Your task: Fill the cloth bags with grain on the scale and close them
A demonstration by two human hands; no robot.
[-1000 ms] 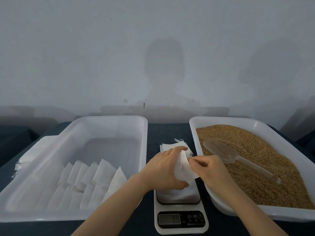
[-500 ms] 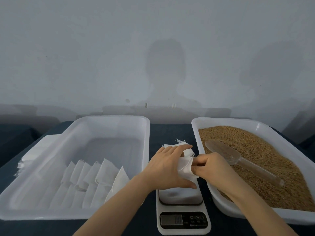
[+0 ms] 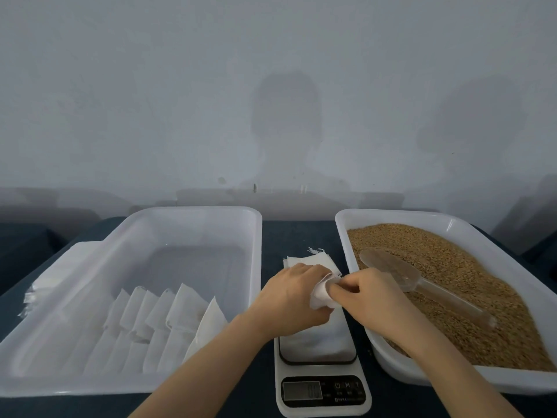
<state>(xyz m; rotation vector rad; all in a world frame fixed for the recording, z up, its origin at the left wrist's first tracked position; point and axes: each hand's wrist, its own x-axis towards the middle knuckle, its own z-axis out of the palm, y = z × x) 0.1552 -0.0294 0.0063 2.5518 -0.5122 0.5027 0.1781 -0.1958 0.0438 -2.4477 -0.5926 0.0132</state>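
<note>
Near the front edge of the worktop [image 3: 297, 236], my left hand [image 3: 289, 300] and right hand [image 3: 370, 297] pinch the cloth bag [image 3: 320, 296], now bunched lower over the scale [image 3: 346, 393], probably opening it for grain [image 3: 452, 285].

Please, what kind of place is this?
Probably a small packing or weighing station: a digital scale stands between a grain tray with a scoop and a second tray of folded cloth bags. The left hand and right hand hold one bag.

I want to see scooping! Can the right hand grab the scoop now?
Probably not yet: the right hand is pinching the cloth bag with the left hand. The scoop lies uncovered on the grain nearby.
</note>
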